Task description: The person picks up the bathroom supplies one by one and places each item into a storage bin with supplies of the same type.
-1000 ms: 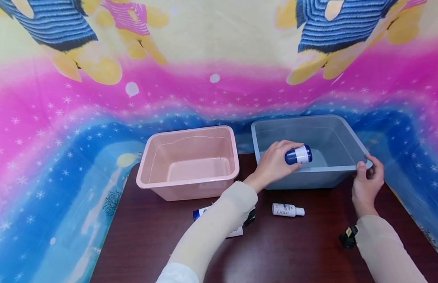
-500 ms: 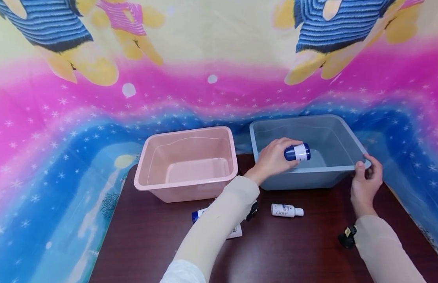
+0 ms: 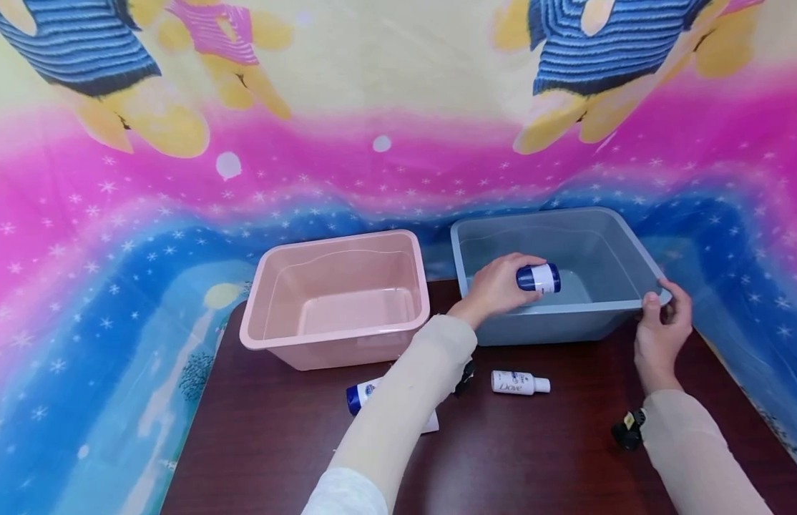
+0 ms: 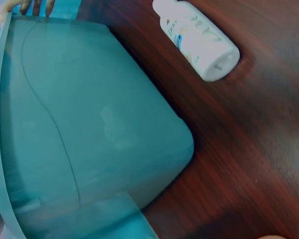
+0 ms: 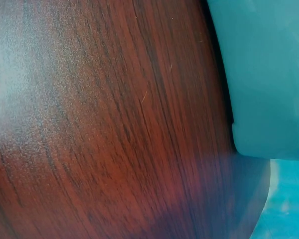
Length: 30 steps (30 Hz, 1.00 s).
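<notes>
Over the front rim of the grey-blue plastic bin point(image 3: 611, 325), my left hand point(image 3: 495, 287) holds a small dark blue bottle point(image 3: 541, 278) with a white label. The bottle lies sideways between thumb and fingers. My right hand point(image 3: 659, 340) grips the bin's front right corner, thumb outside in front and fingers at the rim. On the table just before the bin lies a white Dove bottle point(image 3: 516, 383), cap to the right. The left wrist view shows this white bottle point(image 4: 199, 42) beside the bin's wall point(image 4: 94, 109). Neither wrist view shows the blue bottle.
A pink bin point(image 3: 347, 343) stands left of the grey-blue one on the dark wood table point(image 3: 476, 458). Under my left forearm lies another blue-and-white container point(image 3: 361, 395), partly hidden, with a white item point(image 3: 432, 423) by it. A printed cloth point(image 3: 373, 164) hangs behind.
The whole head view has drifted slightly, so things sit a little further left. The left hand still holds the blue bottle over the rim; the right hand keeps its grip.
</notes>
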Each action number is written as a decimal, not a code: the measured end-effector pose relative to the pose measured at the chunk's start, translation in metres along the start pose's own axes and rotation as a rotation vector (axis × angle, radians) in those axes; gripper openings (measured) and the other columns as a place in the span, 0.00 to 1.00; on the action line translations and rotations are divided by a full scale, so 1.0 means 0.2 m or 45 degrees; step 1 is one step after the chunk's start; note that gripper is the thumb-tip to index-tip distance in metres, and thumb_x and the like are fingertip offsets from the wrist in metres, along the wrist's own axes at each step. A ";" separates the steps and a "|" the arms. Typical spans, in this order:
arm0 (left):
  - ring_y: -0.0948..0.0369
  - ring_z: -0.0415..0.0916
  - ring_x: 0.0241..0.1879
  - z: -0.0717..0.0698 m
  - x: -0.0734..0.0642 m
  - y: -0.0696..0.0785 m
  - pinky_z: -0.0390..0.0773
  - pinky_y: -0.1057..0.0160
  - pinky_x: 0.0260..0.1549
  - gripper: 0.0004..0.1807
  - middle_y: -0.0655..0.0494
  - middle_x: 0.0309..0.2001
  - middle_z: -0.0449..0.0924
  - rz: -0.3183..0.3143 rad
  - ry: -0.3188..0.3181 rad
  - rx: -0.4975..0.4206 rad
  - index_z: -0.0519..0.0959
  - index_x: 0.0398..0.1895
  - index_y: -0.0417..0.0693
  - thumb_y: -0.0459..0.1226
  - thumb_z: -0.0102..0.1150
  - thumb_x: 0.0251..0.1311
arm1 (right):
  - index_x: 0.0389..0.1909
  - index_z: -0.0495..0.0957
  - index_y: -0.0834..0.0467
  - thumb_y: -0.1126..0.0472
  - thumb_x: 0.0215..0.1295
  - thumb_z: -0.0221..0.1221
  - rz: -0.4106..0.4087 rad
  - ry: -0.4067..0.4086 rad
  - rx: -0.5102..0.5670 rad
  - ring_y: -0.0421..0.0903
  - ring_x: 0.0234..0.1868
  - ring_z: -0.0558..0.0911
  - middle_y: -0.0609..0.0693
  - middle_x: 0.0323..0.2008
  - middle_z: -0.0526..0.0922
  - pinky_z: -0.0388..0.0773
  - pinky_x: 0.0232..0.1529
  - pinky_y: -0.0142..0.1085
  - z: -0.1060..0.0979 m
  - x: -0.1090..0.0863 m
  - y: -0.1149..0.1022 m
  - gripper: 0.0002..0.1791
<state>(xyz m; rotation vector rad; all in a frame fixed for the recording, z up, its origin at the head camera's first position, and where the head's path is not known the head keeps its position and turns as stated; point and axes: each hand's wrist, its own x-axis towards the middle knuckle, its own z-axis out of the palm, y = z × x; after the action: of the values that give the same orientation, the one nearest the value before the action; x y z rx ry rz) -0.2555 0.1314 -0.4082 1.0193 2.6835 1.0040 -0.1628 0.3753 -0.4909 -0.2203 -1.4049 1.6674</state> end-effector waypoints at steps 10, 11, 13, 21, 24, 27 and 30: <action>0.68 0.71 0.47 0.00 0.02 -0.03 0.73 0.69 0.45 0.30 0.64 0.59 0.74 -0.061 -0.073 0.021 0.75 0.65 0.66 0.48 0.70 0.58 | 0.55 0.79 0.65 0.63 0.66 0.64 0.014 -0.003 0.013 0.40 0.31 0.71 0.48 0.38 0.76 0.69 0.31 0.27 0.01 0.00 -0.01 0.18; 0.68 0.71 0.48 0.00 0.02 -0.04 0.73 0.68 0.46 0.30 0.64 0.59 0.75 -0.060 -0.079 0.027 0.75 0.65 0.66 0.47 0.70 0.58 | 0.55 0.79 0.65 0.63 0.66 0.64 0.015 -0.002 0.014 0.40 0.30 0.71 0.48 0.38 0.76 0.69 0.31 0.27 0.01 0.00 -0.01 0.18; 0.68 0.71 0.49 0.01 0.02 -0.04 0.73 0.68 0.48 0.30 0.64 0.59 0.75 -0.062 -0.100 0.049 0.75 0.65 0.66 0.48 0.70 0.58 | 0.55 0.79 0.65 0.63 0.66 0.64 0.018 0.002 0.016 0.40 0.30 0.71 0.48 0.37 0.76 0.69 0.31 0.27 0.01 0.00 -0.02 0.18; 0.68 0.71 0.52 0.02 0.02 -0.04 0.73 0.68 0.50 0.30 0.65 0.61 0.74 -0.044 -0.145 0.094 0.74 0.66 0.66 0.49 0.69 0.59 | 0.56 0.79 0.64 0.62 0.66 0.64 0.027 0.007 0.009 0.40 0.30 0.70 0.48 0.35 0.75 0.69 0.30 0.26 0.01 -0.01 -0.02 0.19; 0.69 0.71 0.52 0.02 0.02 -0.04 0.73 0.68 0.50 0.30 0.65 0.60 0.75 -0.061 -0.150 0.098 0.74 0.66 0.66 0.49 0.69 0.59 | 0.56 0.79 0.64 0.62 0.67 0.63 0.026 0.005 -0.015 0.40 0.30 0.70 0.48 0.36 0.75 0.69 0.30 0.26 0.01 -0.01 -0.02 0.19; 0.68 0.72 0.52 0.03 0.02 -0.04 0.74 0.67 0.51 0.29 0.65 0.60 0.75 -0.073 -0.160 0.104 0.74 0.66 0.67 0.49 0.68 0.60 | 0.56 0.78 0.64 0.63 0.67 0.63 0.028 0.007 -0.029 0.40 0.31 0.70 0.47 0.36 0.75 0.69 0.31 0.26 0.01 -0.01 -0.03 0.18; 0.68 0.72 0.51 0.03 0.02 -0.04 0.74 0.67 0.51 0.29 0.65 0.60 0.75 -0.076 -0.165 0.104 0.74 0.66 0.66 0.49 0.68 0.60 | 0.57 0.78 0.64 0.63 0.68 0.62 0.030 0.006 -0.034 0.40 0.31 0.70 0.47 0.37 0.75 0.69 0.31 0.26 0.01 -0.01 -0.03 0.18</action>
<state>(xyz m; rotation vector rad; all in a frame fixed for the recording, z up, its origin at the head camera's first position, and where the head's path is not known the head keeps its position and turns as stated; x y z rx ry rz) -0.2607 0.1324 -0.4163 0.9753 2.6509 0.7953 -0.1592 0.3724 -0.4868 -0.2572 -1.4270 1.6672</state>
